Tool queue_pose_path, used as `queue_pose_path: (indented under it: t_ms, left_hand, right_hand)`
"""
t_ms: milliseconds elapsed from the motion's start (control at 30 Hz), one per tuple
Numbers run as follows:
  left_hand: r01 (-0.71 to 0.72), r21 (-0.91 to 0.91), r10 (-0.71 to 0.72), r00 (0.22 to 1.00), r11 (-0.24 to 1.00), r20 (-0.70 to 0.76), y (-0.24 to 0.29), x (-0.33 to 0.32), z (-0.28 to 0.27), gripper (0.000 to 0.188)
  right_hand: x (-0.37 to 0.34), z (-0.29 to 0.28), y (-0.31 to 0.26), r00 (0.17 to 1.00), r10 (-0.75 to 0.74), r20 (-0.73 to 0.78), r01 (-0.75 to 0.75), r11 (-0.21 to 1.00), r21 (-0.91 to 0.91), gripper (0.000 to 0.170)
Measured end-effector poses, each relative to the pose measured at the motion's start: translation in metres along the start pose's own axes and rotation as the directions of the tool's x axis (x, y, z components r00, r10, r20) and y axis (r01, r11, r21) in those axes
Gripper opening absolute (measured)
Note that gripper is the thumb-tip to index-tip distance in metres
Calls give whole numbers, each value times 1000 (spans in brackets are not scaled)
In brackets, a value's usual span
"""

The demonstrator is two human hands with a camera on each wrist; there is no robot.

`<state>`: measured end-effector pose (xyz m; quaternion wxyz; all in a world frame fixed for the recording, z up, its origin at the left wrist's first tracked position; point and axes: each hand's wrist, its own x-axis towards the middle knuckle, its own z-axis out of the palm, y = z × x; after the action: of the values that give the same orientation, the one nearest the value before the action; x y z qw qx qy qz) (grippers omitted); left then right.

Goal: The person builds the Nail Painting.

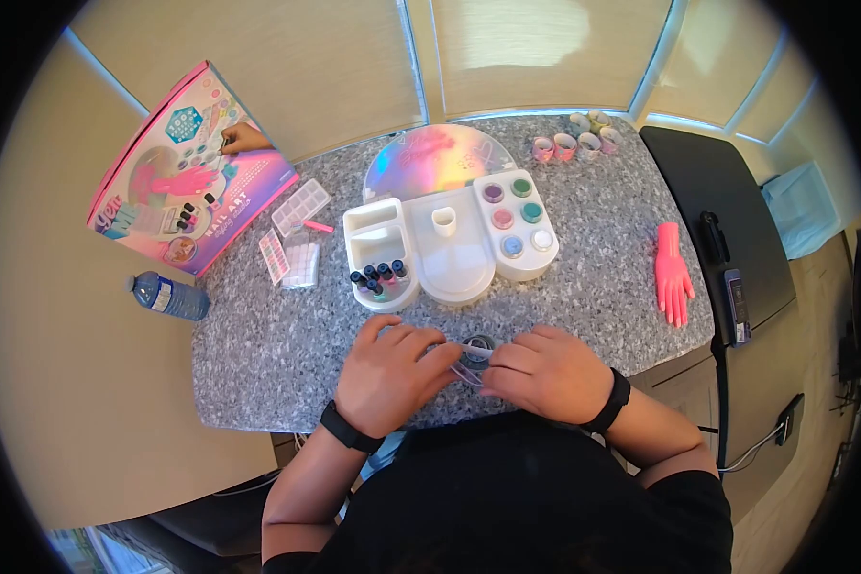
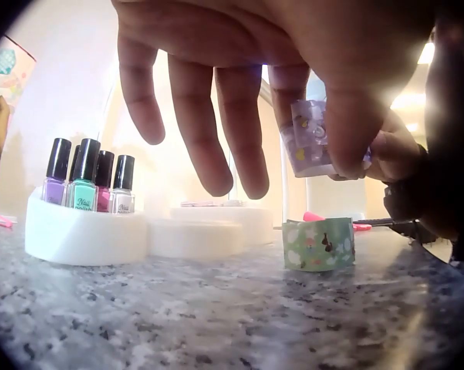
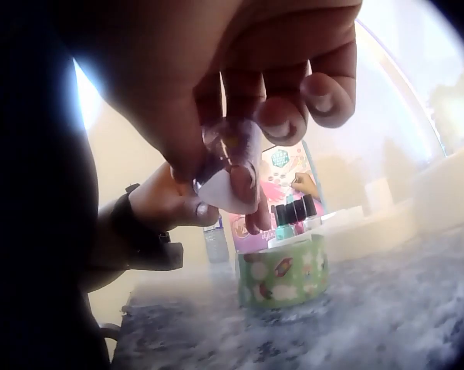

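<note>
My left hand (image 1: pixel 387 378) and right hand (image 1: pixel 555 373) meet near the front of the counter. Between them is a small roll of clear purple printed film (image 2: pixel 313 146), pinched by thumb and index finger on each side. In the left wrist view the other left fingers hang down, spread. The film (image 3: pixel 233 158) curves in a loop between the right thumb and fingers. Below it a green printed roll (image 2: pixel 319 245) stands on edge on the granite. Just beyond the left hand, several nail polish bottles (image 1: pixel 378 275) stand in a white organizer's round front compartment.
The white organizer (image 1: pixel 450 258) bears glitter pots (image 1: pixel 502 218) on its right. A nail art box (image 1: pixel 187 172), water bottle (image 1: pixel 169 295), sectioned case (image 1: pixel 300 206) and nail sheet (image 1: pixel 274 256) lie leftward. At right are a pink model hand (image 1: pixel 673 277) and several printed rolls (image 1: pixel 565 145).
</note>
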<state>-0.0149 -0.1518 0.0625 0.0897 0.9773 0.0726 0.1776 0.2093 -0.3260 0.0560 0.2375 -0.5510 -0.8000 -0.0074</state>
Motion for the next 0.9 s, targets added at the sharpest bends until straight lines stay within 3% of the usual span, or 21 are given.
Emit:
queue_pose_path:
  t_ms: [367, 433, 900]
  left_hand:
    - [56, 56, -52, 996, 997, -73, -2, -1, 1, 28]
    - [54, 54, -50, 996, 997, -68, -3, -1, 0, 27]
    - [45, 9, -44, 997, 999, -67, 2, -3, 19, 16]
  right_hand:
    - [1, -7, 1, 1000, 13, -19, -12, 1000, 20, 16]
    - [-2, -10, 2, 996, 58, 62, -57, 998, -10, 18]
    - [-2, -9, 0, 972, 206, 111, -211, 977, 36, 14]
